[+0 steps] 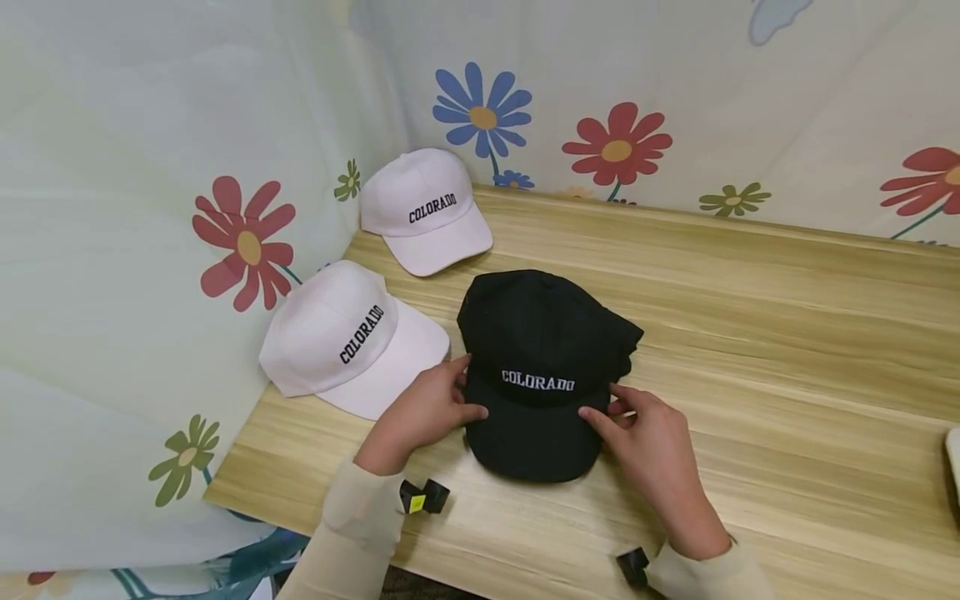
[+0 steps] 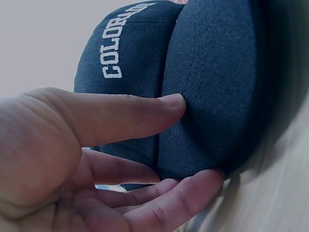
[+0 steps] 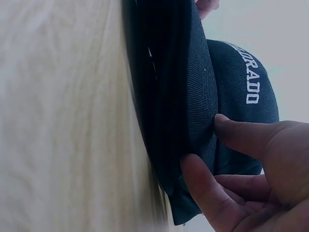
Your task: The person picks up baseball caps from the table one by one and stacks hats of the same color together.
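Observation:
A black baseball cap [image 1: 543,333] with white COLORADO lettering lies on the wooden table, its brim [image 1: 534,446] toward me. My left hand [image 1: 427,408] pinches the brim's left side, thumb on top and fingers along the edge. On the opposite side, my right hand [image 1: 648,433] pinches the brim between thumb and fingers. Up close in the right wrist view, the thumb [image 3: 236,130] presses near the seam of brim and crown, and dark layers show under the brim. The left wrist view has the left thumb [image 2: 130,113] flat on the brim's stitching.
Two white COLORADO caps stand on the left, one nearer [image 1: 330,333] and one at the back corner [image 1: 423,196]. A flower-printed cloth [image 1: 637,58] hangs behind and along the left of the table [image 1: 787,333]. A pale object [image 1: 954,458] shows at the right edge.

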`<action>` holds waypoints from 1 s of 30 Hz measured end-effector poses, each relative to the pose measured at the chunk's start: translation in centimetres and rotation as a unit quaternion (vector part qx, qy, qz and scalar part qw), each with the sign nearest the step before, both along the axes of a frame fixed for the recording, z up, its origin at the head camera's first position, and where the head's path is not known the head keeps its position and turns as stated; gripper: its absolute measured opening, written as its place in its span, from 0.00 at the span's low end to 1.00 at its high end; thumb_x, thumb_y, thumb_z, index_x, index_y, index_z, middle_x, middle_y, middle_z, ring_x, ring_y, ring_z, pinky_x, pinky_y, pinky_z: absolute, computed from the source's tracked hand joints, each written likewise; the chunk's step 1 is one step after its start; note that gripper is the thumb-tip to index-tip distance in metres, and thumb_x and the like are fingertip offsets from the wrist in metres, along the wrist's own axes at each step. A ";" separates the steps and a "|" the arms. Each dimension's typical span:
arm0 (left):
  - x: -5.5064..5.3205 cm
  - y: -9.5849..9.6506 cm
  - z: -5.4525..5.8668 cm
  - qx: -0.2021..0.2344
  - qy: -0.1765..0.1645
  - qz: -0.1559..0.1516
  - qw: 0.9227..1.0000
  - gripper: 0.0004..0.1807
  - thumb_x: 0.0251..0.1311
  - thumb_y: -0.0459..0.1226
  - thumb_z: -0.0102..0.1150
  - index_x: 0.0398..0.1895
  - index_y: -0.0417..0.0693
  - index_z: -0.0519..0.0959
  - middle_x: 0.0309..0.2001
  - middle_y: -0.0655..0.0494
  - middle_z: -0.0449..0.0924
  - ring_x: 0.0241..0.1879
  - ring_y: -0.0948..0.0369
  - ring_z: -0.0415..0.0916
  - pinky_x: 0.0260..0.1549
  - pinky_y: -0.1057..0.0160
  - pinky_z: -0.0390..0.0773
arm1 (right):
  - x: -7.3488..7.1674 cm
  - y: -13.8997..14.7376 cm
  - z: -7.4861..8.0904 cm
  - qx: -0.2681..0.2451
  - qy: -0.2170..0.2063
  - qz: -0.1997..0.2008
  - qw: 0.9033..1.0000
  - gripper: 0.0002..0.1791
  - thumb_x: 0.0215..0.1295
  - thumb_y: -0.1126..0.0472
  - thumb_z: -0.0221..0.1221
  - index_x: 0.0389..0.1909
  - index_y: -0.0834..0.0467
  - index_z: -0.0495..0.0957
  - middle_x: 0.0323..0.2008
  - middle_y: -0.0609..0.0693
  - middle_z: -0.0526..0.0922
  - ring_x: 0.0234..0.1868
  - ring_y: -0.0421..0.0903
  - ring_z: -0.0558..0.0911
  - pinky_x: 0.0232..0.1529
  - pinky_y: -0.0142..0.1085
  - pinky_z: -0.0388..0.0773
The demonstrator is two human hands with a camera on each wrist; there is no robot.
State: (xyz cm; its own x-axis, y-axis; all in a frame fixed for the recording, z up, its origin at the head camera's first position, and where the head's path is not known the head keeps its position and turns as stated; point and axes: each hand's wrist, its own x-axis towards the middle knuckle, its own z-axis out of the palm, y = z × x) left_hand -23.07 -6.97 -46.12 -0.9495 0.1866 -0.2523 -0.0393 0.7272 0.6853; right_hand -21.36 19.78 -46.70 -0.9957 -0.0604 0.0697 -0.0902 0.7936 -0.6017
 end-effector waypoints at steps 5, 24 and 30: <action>0.1 0.0 0.0 0.005 0.005 0.001 1.000 0.43 0.54 0.40 0.69 0.71 0.38 0.61 0.49 0.47 0.78 0.44 0.58 0.78 0.50 0.55 0.76 | 0.1 0.0 0.1 0.000 -0.002 0.001 1.000 0.29 0.57 0.51 0.68 0.53 0.67 0.79 0.34 0.55 0.85 0.31 0.47 0.86 0.34 0.39 0.78; 1.6 -1.2 0.9 0.031 0.030 0.030 0.999 0.43 0.55 0.43 0.68 0.72 0.40 0.60 0.56 0.47 0.77 0.44 0.59 0.81 0.51 0.55 0.77 | 1.2 0.6 2.3 0.003 0.017 -0.022 1.000 0.24 0.58 0.44 0.66 0.47 0.58 0.81 0.32 0.50 0.86 0.31 0.44 0.85 0.29 0.32 0.75; 2.4 -2.3 1.5 0.035 0.028 0.042 0.998 0.42 0.58 0.46 0.65 0.73 0.44 0.60 0.60 0.46 0.75 0.48 0.57 0.80 0.51 0.54 0.77 | 2.0 -0.9 3.4 -0.013 0.049 0.019 0.999 0.14 0.55 0.50 0.70 0.33 0.55 0.79 0.26 0.45 0.83 0.26 0.38 0.80 0.28 0.30 0.75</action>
